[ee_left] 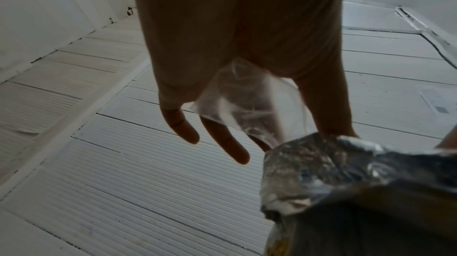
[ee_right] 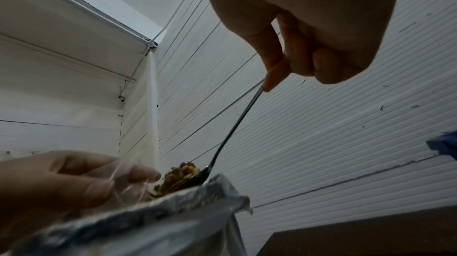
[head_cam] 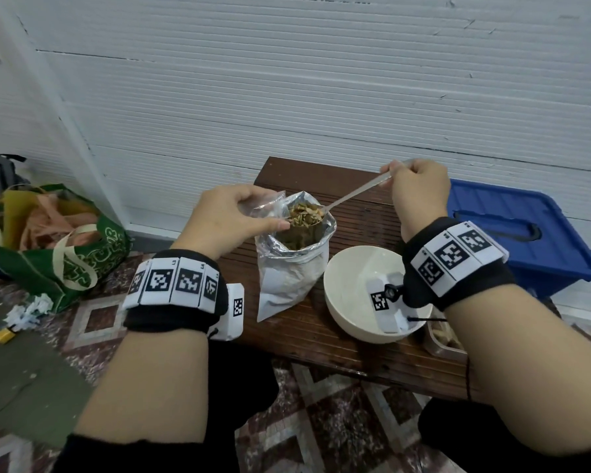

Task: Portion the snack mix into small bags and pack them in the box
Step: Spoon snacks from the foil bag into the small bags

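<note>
A silver foil snack bag (head_cam: 292, 264) stands open on the dark wooden bench (head_cam: 321, 339), with snack mix inside. My left hand (head_cam: 232, 216) pinches a small clear plastic bag (head_cam: 267, 206) beside the foil bag's mouth; the clear bag (ee_left: 237, 102) hangs from my fingers. My right hand (head_cam: 418, 192) grips the handle of a metal spoon (head_cam: 352, 194). The spoon's bowl, heaped with snack mix (head_cam: 304, 213), hovers over the foil bag right at the clear bag's opening. From the right wrist, the loaded spoon (ee_right: 230, 133) sits next to the clear bag (ee_right: 138, 162) above the foil rim (ee_right: 173, 213).
A white bowl (head_cam: 348, 285) sits on the bench to the right of the foil bag. A metal container (head_cam: 440, 343) is partly hidden under my right forearm. A blue plastic box (head_cam: 516, 230) stands at the right, a green tote bag (head_cam: 58, 240) on the floor at the left.
</note>
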Action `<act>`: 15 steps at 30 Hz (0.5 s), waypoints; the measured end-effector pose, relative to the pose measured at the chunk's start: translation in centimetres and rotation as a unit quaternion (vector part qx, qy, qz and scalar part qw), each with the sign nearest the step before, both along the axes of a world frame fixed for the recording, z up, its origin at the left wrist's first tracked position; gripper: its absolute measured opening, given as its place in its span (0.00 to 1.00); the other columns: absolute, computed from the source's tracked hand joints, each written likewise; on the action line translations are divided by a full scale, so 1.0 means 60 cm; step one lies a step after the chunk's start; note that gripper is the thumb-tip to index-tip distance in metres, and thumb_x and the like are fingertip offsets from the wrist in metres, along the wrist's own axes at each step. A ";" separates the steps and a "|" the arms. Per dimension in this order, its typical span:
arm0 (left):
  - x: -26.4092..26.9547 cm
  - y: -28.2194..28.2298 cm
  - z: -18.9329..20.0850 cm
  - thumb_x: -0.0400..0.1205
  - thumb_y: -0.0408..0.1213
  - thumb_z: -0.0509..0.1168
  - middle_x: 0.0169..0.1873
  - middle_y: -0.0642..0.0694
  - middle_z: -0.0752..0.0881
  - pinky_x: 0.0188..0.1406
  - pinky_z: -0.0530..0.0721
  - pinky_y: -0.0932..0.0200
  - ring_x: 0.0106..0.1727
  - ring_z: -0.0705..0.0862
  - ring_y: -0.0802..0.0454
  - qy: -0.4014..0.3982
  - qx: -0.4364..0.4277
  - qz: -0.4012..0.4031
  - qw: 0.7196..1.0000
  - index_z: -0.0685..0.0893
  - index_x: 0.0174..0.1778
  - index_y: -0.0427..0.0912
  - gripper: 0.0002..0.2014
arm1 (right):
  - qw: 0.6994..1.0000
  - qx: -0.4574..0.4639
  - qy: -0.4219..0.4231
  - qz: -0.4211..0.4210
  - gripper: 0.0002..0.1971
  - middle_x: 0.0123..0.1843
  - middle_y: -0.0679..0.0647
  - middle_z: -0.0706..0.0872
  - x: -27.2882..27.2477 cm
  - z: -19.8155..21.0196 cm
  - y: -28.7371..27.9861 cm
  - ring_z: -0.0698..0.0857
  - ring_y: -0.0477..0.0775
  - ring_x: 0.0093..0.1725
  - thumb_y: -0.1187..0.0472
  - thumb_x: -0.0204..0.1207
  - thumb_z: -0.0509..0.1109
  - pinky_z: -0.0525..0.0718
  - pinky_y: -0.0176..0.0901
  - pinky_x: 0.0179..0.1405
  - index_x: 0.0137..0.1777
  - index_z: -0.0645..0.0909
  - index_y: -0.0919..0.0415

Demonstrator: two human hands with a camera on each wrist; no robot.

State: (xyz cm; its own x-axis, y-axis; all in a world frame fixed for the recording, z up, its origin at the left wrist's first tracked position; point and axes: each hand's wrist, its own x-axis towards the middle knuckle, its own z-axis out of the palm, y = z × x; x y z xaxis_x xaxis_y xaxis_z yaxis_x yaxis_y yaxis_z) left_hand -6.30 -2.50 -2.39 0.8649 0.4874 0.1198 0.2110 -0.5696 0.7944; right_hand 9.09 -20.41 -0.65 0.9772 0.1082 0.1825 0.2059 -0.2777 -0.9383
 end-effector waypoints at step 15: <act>0.024 -0.012 0.002 0.49 0.72 0.75 0.49 0.66 0.86 0.73 0.70 0.40 0.63 0.80 0.56 0.052 0.008 -0.018 0.998 0.82 0.39 0.71 0.25 | 0.998 -0.020 0.001 0.052 0.17 0.30 0.45 0.80 0.004 0.033 0.023 0.75 0.40 0.29 0.63 0.83 0.61 0.70 0.31 0.29 0.31 0.81 0.55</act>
